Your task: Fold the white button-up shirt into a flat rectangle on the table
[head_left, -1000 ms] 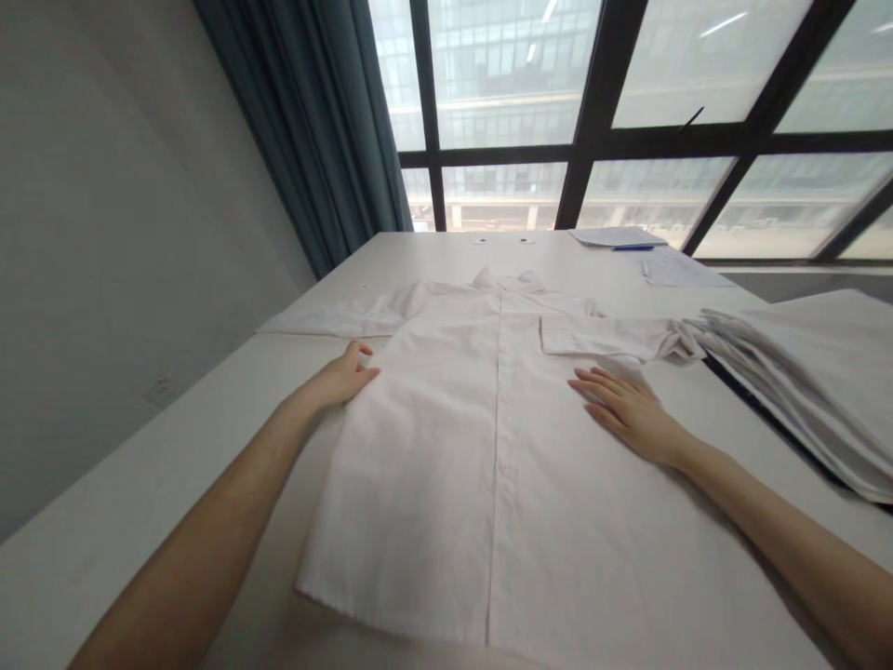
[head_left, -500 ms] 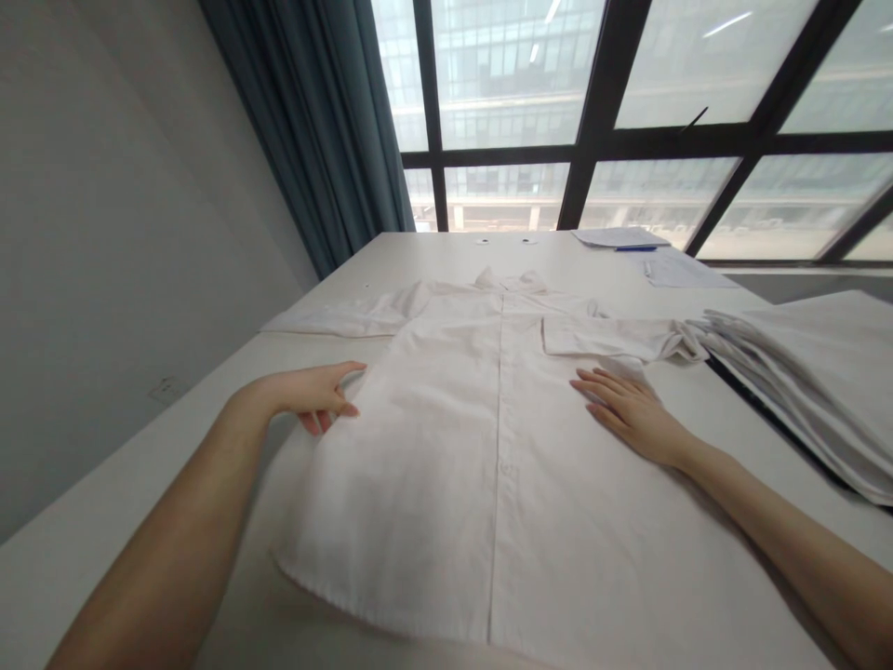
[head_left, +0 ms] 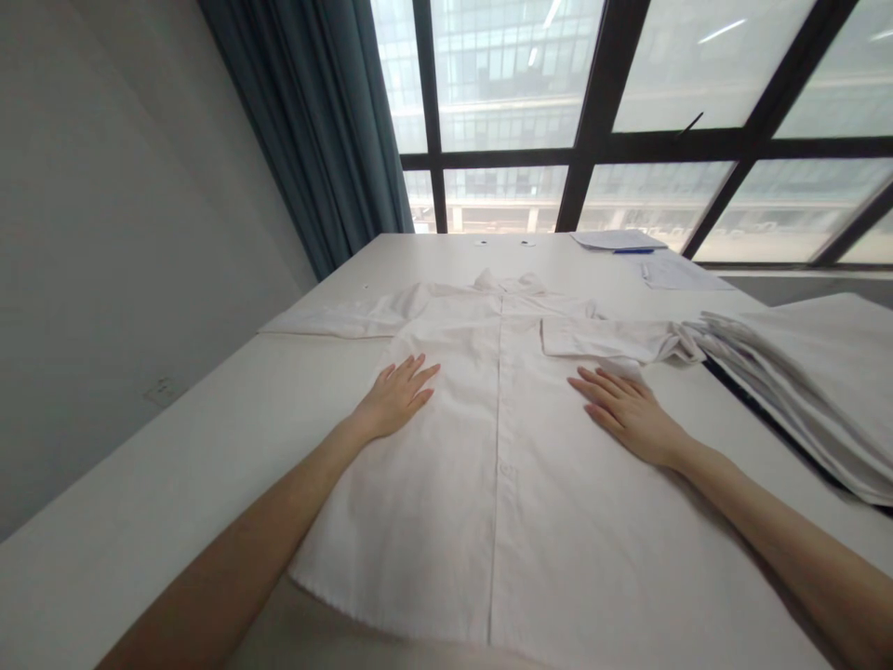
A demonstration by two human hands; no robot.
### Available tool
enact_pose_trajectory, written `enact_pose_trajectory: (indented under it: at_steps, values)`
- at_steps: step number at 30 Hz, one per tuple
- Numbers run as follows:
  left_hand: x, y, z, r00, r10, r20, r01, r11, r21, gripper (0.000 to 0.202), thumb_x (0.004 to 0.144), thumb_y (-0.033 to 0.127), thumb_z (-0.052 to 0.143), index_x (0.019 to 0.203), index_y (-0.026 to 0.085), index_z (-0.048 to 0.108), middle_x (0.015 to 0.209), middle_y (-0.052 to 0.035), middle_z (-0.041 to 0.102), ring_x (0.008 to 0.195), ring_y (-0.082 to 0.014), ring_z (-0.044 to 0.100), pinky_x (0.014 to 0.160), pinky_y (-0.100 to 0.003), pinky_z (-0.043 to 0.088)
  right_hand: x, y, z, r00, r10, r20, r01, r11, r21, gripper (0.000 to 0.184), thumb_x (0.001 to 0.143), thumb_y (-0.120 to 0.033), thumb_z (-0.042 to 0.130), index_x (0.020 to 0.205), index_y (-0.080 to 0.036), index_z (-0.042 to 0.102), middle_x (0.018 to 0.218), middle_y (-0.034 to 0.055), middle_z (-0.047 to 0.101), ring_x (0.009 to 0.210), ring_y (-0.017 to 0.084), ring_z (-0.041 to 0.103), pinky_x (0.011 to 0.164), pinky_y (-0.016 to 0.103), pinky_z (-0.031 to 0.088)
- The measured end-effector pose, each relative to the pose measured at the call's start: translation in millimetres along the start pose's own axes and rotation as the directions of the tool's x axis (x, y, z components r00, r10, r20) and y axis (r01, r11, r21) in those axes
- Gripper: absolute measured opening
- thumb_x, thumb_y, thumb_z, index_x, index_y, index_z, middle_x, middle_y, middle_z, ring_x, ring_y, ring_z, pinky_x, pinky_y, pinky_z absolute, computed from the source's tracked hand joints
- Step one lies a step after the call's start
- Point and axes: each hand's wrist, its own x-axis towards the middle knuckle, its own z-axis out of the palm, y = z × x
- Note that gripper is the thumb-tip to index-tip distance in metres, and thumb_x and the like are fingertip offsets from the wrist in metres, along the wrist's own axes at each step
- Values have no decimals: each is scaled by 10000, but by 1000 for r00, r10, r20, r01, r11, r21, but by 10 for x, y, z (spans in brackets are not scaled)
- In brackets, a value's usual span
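Note:
A white button-up shirt (head_left: 499, 437) lies flat, front up, on the white table (head_left: 209, 437), collar toward the window. My left hand (head_left: 396, 398) rests palm down on the shirt's left chest, fingers stretched out. My right hand (head_left: 623, 412) lies flat on the right chest, fingers out, just below the folded-in right sleeve (head_left: 614, 337). The left sleeve (head_left: 335, 321) stretches out sideways on the table. Neither hand holds anything.
A stack of folded white cloth (head_left: 802, 381) sits at the right. Papers (head_left: 618, 238) and a blue pen (head_left: 633, 250) lie at the table's far side by the window. A dark curtain (head_left: 313, 121) hangs at the back left, beside a grey wall.
My left hand has moved from the shirt's left side edge inward onto the chest and now lies flat. The lower left part of the shirt has shifted back. My right hand has stayed put.

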Motion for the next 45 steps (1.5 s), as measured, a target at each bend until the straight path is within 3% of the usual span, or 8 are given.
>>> enact_pose_trajectory:
  at_steps: [12,24,26,29,32,35,39,45]
  values:
    - [-245,-57,-72,998,3,60,-6,999,52,609,980,524,282,1514,232,246,1583,-123,173,1464,-272,140,1159,-482,146,-98,82,22,999,17,48,-17,1000,-15,566,973,-550,228,1500,-350,278,1559,-8,277,1436,250,230,1130,522,264]
    - [-436,38,-99,999,-16,49,12,997,79,638,955,549,325,1491,204,307,1548,-165,280,1433,-312,244,1132,-491,191,-117,165,-29,996,-79,52,79,997,5,553,973,-516,284,1489,-321,321,1549,6,309,1432,252,245,1135,504,264]
    - [-380,35,-144,999,-19,48,15,996,90,618,948,536,361,1456,185,378,1498,-181,374,1399,-324,313,1129,-507,182,-55,147,-87,994,-96,47,96,995,5,541,962,-497,332,1452,-279,405,1515,42,383,1402,277,316,1106,505,315]
    - [-147,61,-198,999,-35,-7,36,997,65,514,959,472,370,1364,179,490,1375,-163,527,1322,-301,423,1129,-506,184,130,3,-213,993,-121,15,121,993,14,424,950,-397,371,1256,-236,617,1301,93,614,1206,295,551,990,471,444]
    - [199,207,-182,1000,-14,-8,14,1000,0,469,967,388,353,1358,160,477,1419,-157,481,1350,-269,391,1118,-447,248,385,-262,-283,989,-151,-10,151,987,47,372,951,-309,357,1089,-223,692,1086,94,710,974,261,658,879,417,504]
    - [501,456,-98,998,-3,58,5,999,-47,535,968,415,330,1417,129,389,1519,-190,330,1421,-298,273,1111,-470,260,620,-498,-201,977,-207,-48,210,975,66,353,935,-252,384,1161,-198,650,1200,107,659,1077,246,620,933,385,479]
    - [673,671,23,1000,14,-3,-14,1000,-5,572,976,466,300,1458,159,339,1561,-167,246,1448,-303,200,1135,-508,197,779,-564,53,985,-160,-60,163,985,48,442,964,-311,343,1347,-178,517,1427,116,495,1333,255,425,1081,434,357]
    - [604,448,31,998,-13,56,13,1000,-3,620,976,529,280,1497,195,285,1583,-124,190,1458,-287,172,1149,-480,182,737,-384,186,994,-107,-9,107,992,64,513,988,-458,254,1454,-288,385,1529,46,361,1405,265,313,1100,514,307]
